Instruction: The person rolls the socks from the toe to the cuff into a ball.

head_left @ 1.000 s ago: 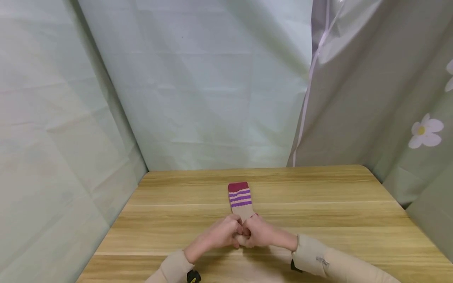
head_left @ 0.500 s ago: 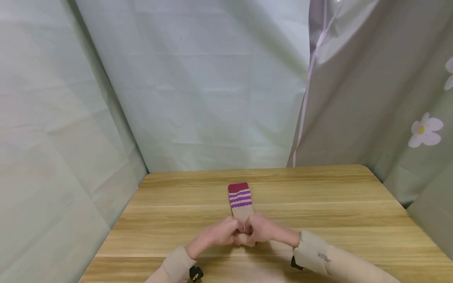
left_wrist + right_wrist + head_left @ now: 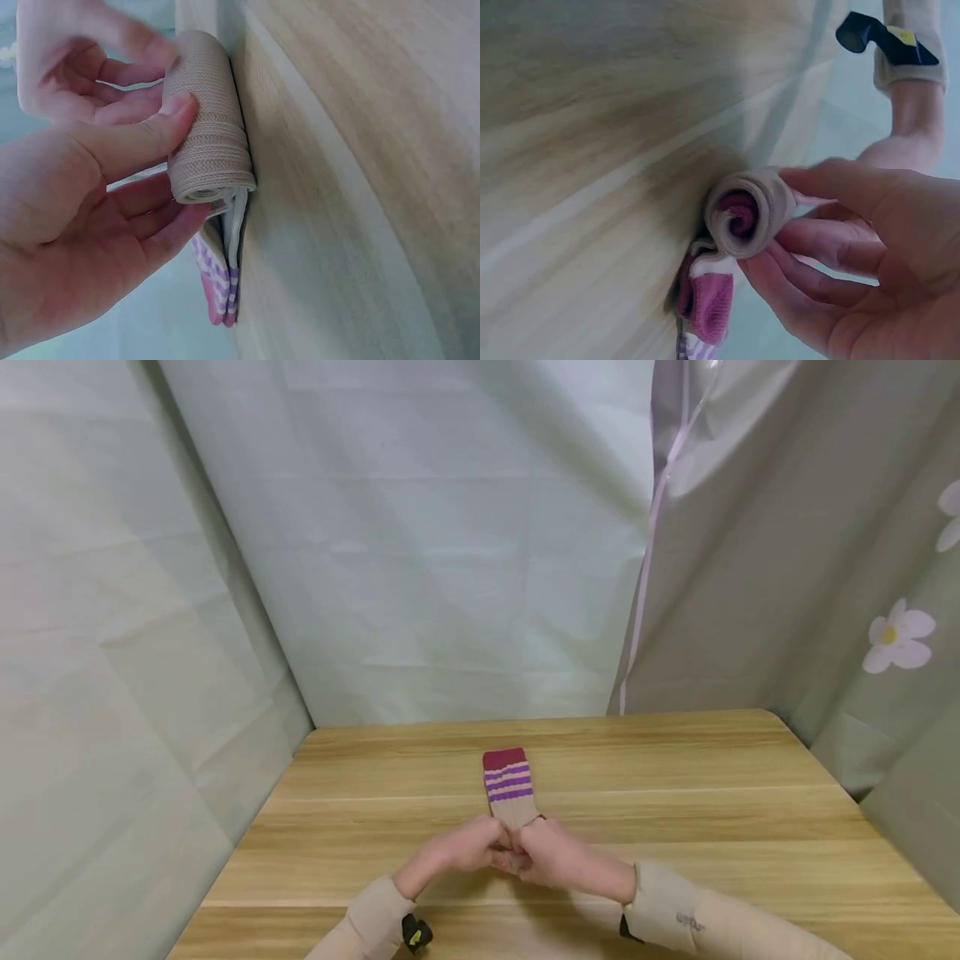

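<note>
ribbed knit sock (image 3: 208, 127), seemingly matt wooden table (image 3: 675, 793)

Rolled end of the sock (image 3: 512, 852) now farther up toward the striped cuff, both hands (image 3: 551, 853) shifted slightly away along the desk (image 3: 712, 810).

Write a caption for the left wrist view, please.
Both hands roll a beige sock against the wooden table, striped cuff still flat.
</note>
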A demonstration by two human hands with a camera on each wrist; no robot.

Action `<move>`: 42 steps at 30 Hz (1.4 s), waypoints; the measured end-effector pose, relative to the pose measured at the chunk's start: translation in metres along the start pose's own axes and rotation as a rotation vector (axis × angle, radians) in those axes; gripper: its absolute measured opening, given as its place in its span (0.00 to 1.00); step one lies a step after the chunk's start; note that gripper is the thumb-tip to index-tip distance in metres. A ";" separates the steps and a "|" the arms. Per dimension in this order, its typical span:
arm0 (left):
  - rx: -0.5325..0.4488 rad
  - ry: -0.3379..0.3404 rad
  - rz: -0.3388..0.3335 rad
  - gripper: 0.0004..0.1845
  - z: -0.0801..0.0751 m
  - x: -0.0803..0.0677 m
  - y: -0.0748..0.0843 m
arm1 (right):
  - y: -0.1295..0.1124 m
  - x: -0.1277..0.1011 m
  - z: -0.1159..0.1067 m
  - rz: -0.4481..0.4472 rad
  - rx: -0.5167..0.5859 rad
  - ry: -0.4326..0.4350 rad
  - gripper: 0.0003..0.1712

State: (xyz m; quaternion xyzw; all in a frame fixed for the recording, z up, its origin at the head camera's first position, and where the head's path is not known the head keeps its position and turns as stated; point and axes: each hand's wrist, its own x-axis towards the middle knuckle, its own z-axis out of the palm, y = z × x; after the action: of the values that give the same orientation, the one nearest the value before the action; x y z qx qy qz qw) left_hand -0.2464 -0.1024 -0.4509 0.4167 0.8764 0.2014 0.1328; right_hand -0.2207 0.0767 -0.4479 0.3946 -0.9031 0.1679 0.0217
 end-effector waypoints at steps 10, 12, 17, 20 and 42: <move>-0.031 -0.011 0.028 0.05 0.001 0.003 -0.008 | -0.002 0.001 0.003 -0.081 -0.282 -0.075 0.18; -0.076 -0.005 0.018 0.05 0.002 0.003 -0.009 | -0.002 0.001 0.003 -0.087 -0.291 -0.078 0.17; -0.215 0.026 -0.052 0.04 0.004 0.003 -0.012 | 0.001 0.003 0.004 -0.089 -0.269 -0.089 0.16; -0.238 0.040 -0.068 0.02 0.004 0.005 -0.013 | 0.004 0.004 0.005 -0.099 -0.244 -0.085 0.15; -0.105 0.192 -0.081 0.05 0.004 0.005 -0.004 | 0.028 0.011 -0.001 -0.060 0.163 -0.147 0.14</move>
State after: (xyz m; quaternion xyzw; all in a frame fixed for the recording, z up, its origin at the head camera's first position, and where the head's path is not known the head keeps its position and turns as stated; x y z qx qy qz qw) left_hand -0.2508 -0.1001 -0.4570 0.3523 0.8894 0.2807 0.0777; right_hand -0.2489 0.0872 -0.4532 0.4331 -0.8735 0.2105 -0.0715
